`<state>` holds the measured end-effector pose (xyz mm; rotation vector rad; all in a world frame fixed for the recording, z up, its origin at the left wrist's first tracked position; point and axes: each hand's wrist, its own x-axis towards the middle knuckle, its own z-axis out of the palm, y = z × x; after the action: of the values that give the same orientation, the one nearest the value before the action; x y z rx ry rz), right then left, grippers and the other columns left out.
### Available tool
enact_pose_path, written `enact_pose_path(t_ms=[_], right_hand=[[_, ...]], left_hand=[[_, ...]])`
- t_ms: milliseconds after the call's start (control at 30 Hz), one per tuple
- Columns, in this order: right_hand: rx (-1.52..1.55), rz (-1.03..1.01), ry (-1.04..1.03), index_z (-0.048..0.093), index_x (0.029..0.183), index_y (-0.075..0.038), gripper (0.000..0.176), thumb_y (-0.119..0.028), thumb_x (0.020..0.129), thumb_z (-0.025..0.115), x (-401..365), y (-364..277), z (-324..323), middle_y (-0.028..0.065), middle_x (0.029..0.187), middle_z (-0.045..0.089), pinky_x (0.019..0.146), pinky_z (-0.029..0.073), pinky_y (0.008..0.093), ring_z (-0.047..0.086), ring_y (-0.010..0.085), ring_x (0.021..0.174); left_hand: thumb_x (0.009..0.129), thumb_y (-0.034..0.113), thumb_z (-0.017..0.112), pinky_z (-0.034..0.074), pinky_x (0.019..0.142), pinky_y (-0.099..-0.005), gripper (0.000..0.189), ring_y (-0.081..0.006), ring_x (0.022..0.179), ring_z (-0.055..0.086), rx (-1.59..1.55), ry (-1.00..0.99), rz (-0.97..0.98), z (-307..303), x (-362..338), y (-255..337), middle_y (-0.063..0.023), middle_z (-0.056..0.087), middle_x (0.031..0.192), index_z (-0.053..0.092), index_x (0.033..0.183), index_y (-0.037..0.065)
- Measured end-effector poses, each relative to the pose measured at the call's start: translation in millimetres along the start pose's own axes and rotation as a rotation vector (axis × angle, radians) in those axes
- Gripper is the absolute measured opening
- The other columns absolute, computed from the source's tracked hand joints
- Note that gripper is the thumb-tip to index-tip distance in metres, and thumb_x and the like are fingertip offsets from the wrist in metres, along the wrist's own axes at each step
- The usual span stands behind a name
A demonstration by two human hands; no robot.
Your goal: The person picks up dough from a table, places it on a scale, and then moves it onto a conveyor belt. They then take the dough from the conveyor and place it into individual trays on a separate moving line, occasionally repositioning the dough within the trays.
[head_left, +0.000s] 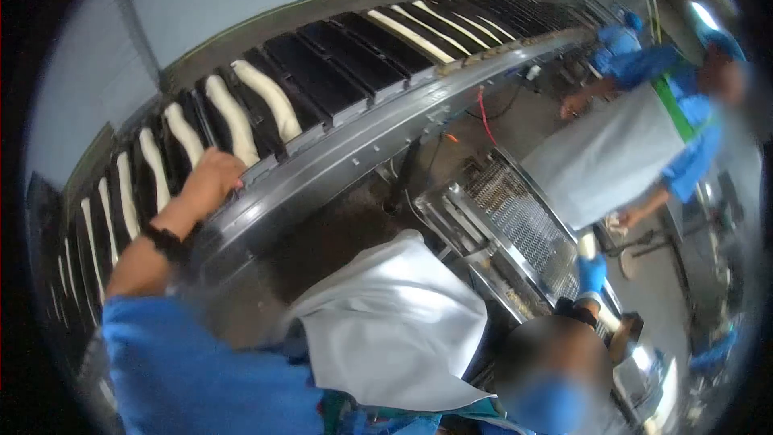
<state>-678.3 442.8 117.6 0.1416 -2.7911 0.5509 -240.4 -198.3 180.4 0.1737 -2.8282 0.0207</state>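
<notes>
At the near edge of the dark trays (338, 52), my bare left hand (211, 181) has its fingers curled in, over the lower end of a pale dough strip (185, 135). What lies under those fingers is hidden. A thicker dough strip (233, 117) lies in the tray just right of the hand. On the right, my blue-gloved right hand (592, 274) is closed around a pale piece of dough (586, 243) beside a metal mesh conveyor (515, 201). The forearm behind this glove is blurred.
A curved steel rail (354, 149) runs along the trays. More dough strips (411, 35) lie further along. A co-worker in a white apron (616, 145) stands beyond the mesh conveyor, and another person in blue (616, 40) is behind. A red hose (484, 113) hangs below the rail.
</notes>
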Motion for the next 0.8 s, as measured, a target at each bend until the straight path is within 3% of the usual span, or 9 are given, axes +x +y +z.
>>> enact_pose_path(t_ms=[133, 200, 333, 400, 433, 500, 533, 733, 800], right_hand=[[0.706, 0.002, -0.017, 0.058, 0.104, -0.001, 0.034, -0.026, 0.080, 0.062, 15, -116, -91, 0.0048, 0.083, 0.060, 0.054, 0.041, 0.0255, 0.056, 0.0145, 0.067], [0.969, -0.142, 0.093, 0.058, 0.105, -0.001, 0.027, -0.017, 0.083, 0.059, 4, -200, -130, 0.0072, 0.088, 0.057, 0.056, 0.045, 0.0239, 0.057, 0.0147, 0.074], [0.556, -0.819, 0.341, 0.058, 0.110, -0.002, 0.026, 0.003, 0.086, 0.049, 12, -281, -134, 0.0128, 0.101, 0.054, 0.067, 0.052, 0.0290, 0.059, 0.0191, 0.081], [1.035, -0.822, -0.056, 0.059, 0.111, -0.004, 0.028, 0.003, 0.086, 0.049, -5, -339, -119, 0.0141, 0.102, 0.054, 0.071, 0.054, 0.0318, 0.060, 0.0209, 0.085], [0.590, -0.965, -0.082, 0.056, 0.115, -0.003, 0.030, 0.002, 0.086, 0.050, -9, -359, -113, 0.0145, 0.105, 0.054, 0.077, 0.053, 0.0336, 0.060, 0.0225, 0.089], [1.004, -0.867, -0.469, 0.048, 0.124, -0.001, 0.038, -0.002, 0.085, 0.050, -42, -401, -101, 0.0154, 0.113, 0.052, 0.088, 0.049, 0.0364, 0.058, 0.0256, 0.099], [1.846, -0.492, -0.808, 0.044, 0.128, 0.001, 0.044, -0.004, 0.085, 0.051, -66, -420, -94, 0.0159, 0.118, 0.051, 0.093, 0.047, 0.0375, 0.057, 0.0270, 0.103], [1.639, -0.474, -0.795, 0.035, 0.134, 0.003, 0.053, -0.008, 0.085, 0.051, -78, -395, -48, 0.0154, 0.124, 0.050, 0.094, 0.045, 0.0357, 0.056, 0.0245, 0.106], [1.472, -0.408, -0.748, 0.050, 0.122, 0.001, 0.038, -0.008, 0.085, 0.052, -72, -361, -17, 0.0111, 0.107, 0.058, 0.084, 0.049, 0.0311, 0.058, 0.0174, 0.094]], left_hand=[[0.077, 0.015, 0.061, 0.034, 0.094, -0.0410, 0.017, -0.0247, 0.096, 0.054, 0.058, -0.079, -0.067, -12, -13, -5, -0.0058, 0.063, 0.093, 0.064, 0.092, 0.008], [0.077, 0.017, 0.061, 0.031, 0.099, -0.0422, 0.020, -0.0238, 0.100, 0.054, 0.043, -0.118, -0.122, -12, -21, -11, -0.0047, 0.063, 0.097, 0.064, 0.095, 0.011], [0.076, 0.019, 0.063, 0.033, 0.096, -0.0402, 0.020, -0.0239, 0.100, 0.054, 0.053, -0.012, -0.121, -8, -36, -17, -0.0038, 0.063, 0.097, 0.065, 0.095, 0.011], [0.076, 0.019, 0.063, 0.034, 0.096, -0.0391, 0.021, -0.0239, 0.099, 0.055, 0.040, 0.023, -0.105, -14, -38, -11, -0.0037, 0.064, 0.096, 0.065, 0.095, 0.011], [0.076, 0.018, 0.063, 0.035, 0.096, -0.0393, 0.022, -0.0258, 0.101, 0.055, 0.005, 0.003, -0.123, -10, -42, -15, -0.0050, 0.064, 0.097, 0.065, 0.096, 0.009], [0.077, 0.019, 0.062, 0.036, 0.095, -0.0400, 0.023, -0.0274, 0.103, 0.054, -0.010, 0.031, -0.137, -3, -45, -18, -0.0068, 0.064, 0.098, 0.064, 0.097, 0.008], [0.077, 0.019, 0.062, 0.036, 0.094, -0.0403, 0.024, -0.0282, 0.104, 0.054, -0.019, 0.040, -0.143, -1, -46, -17, -0.0077, 0.064, 0.099, 0.064, 0.097, 0.007], [0.078, 0.016, 0.061, 0.038, 0.094, -0.0412, 0.022, -0.0308, 0.106, 0.054, -0.057, 0.038, -0.187, 10, -47, -25, -0.0106, 0.064, 0.100, 0.065, 0.098, 0.008], [0.077, 0.017, 0.060, 0.041, 0.089, -0.0405, 0.021, -0.0335, 0.103, 0.054, -0.176, -0.097, -0.274, 4, -52, -23, -0.0141, 0.063, 0.095, 0.065, 0.094, 0.006]])
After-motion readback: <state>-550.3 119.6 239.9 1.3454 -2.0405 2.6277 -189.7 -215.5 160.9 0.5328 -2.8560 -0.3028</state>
